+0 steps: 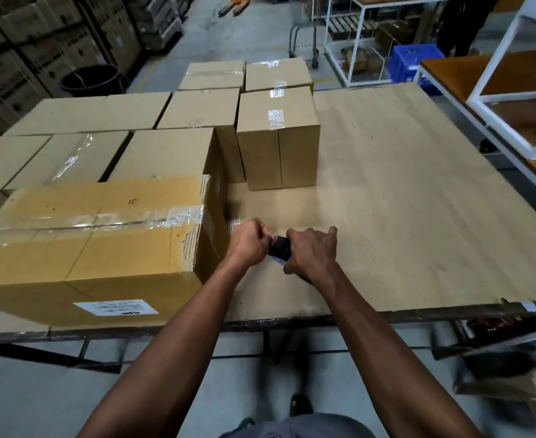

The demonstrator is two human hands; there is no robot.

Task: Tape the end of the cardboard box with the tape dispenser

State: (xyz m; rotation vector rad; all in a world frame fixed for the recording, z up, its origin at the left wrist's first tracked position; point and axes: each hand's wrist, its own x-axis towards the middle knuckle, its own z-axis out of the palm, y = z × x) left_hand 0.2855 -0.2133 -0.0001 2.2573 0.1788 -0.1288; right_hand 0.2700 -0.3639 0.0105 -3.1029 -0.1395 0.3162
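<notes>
Head view shows the cardboard box (95, 235) on the bench (386, 191), its right end facing both hands. Just right of that end, the right hand (312, 251) grips the tape dispenser (280, 249), while the left hand (249, 240) pinches what seems the tape's free end. Best to draw the strip taut, press it squarely onto the box's end seam, then pull straight across.

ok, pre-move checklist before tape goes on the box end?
1. Tape dispenser held by right hand: ok.
2. Left hand pinching the tape's free end: cannot tell, the strip is barely visible.
3. Cardboard box near end within reach of the hands: ok.
4. Top seam already taped: ok.
5. Tape on the end face: cannot tell, seen too obliquely.
6. Table space beside the box free: ok.
</notes>
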